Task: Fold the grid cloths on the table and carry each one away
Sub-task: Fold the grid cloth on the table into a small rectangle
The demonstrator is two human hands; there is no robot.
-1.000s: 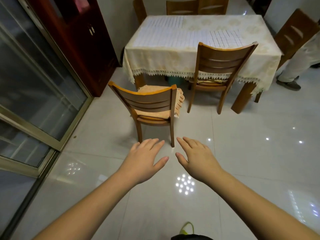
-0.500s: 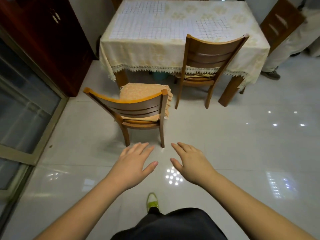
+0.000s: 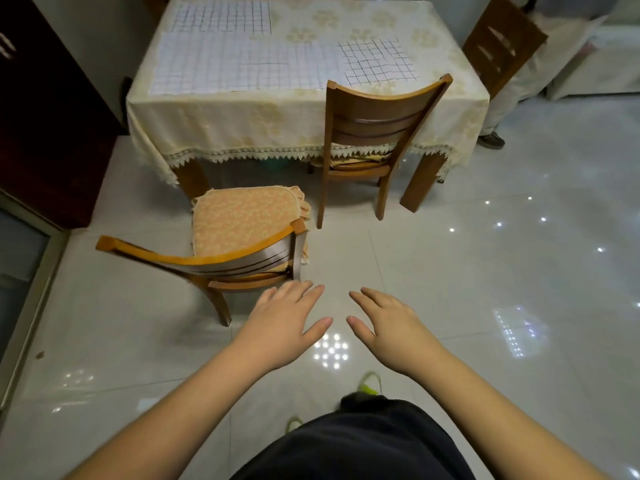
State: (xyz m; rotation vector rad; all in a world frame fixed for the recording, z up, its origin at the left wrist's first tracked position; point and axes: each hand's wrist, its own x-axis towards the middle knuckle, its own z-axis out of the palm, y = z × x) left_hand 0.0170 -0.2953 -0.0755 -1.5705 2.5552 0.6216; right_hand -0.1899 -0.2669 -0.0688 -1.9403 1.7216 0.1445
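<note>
Several white grid cloths lie flat on the table (image 3: 446, 109), which wears a cream lace-edged cover. A large pale-lined cloth (image 3: 221, 64) spreads over the left and middle, another (image 3: 221, 16) lies at the far left, and a smaller dark-lined cloth (image 3: 377, 62) sits at the right. My left hand (image 3: 287, 323) and my right hand (image 3: 391, 323) hover palm down over the floor, well short of the table, fingers straight and holding nothing.
A wooden chair with an orange cushion (image 3: 221, 244) stands pulled out just ahead of my left hand. A second chair (image 3: 377, 126) is tucked under the table. A dark cabinet (image 3: 41, 126) stands left; another person (image 3: 519, 81) and chair at right.
The table and chairs have come closer and larger in view as I walk toward them. Both hands stay stretched out and empty.
</note>
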